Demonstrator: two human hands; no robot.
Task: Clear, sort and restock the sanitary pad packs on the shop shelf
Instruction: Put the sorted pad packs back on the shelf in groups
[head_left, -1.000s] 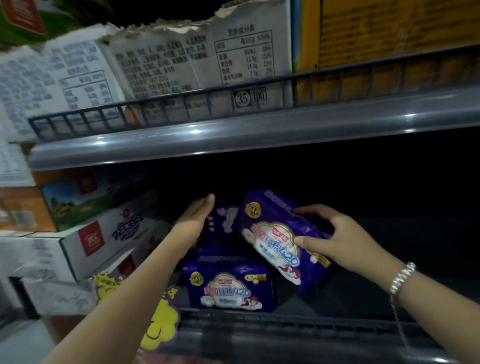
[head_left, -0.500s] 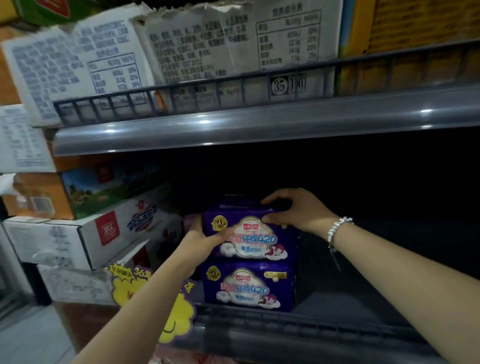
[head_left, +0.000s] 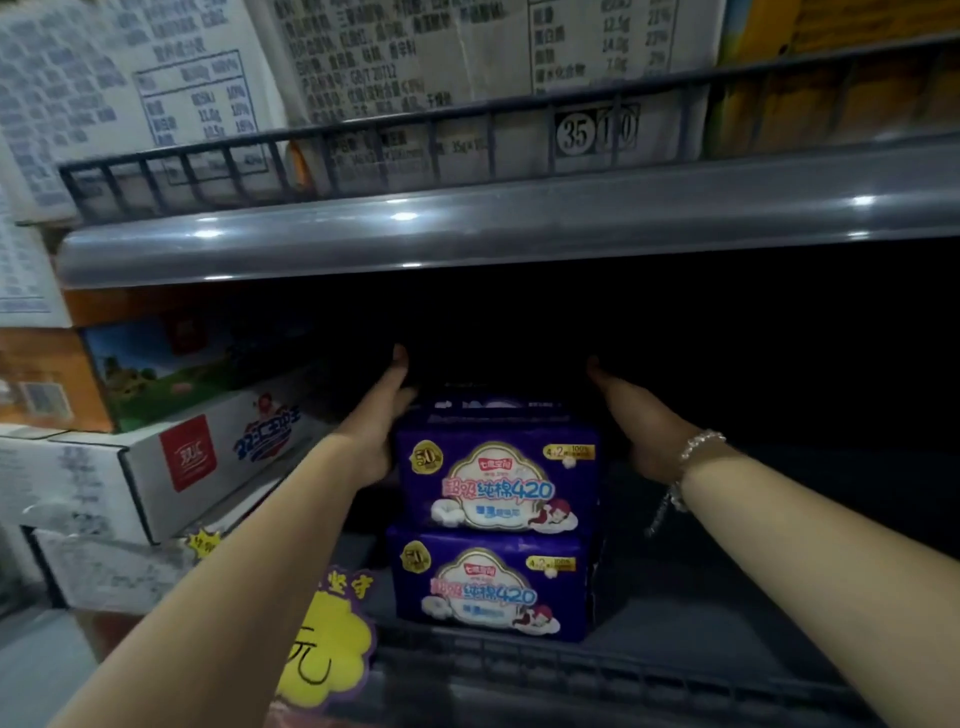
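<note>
I see two purple pad packs stacked on the lower shelf (head_left: 675, 670), the upper pack (head_left: 493, 478) over the lower pack (head_left: 488, 592), fronts facing me, long axes left-right. My left hand (head_left: 382, 415) lies flat against the upper pack's left side; my right hand (head_left: 639, 415) reaches past its right side, fingers straight.

Head view, close, facing forward into dim shelf (head_left: 727, 649) bay

Grey upper shelf edge (head_left: 519, 223) caught small ceiling-light glints; a dark wire rail (head_left: 363, 135) ran along it. Cardboard cartons (head_left: 389, 57) stood behind the rail. Stacked boxes (head_left: 171, 462) sat left. Shelf interior was dark. Yellow price tag (head_left: 327, 644) hung on the lower rail.
</note>
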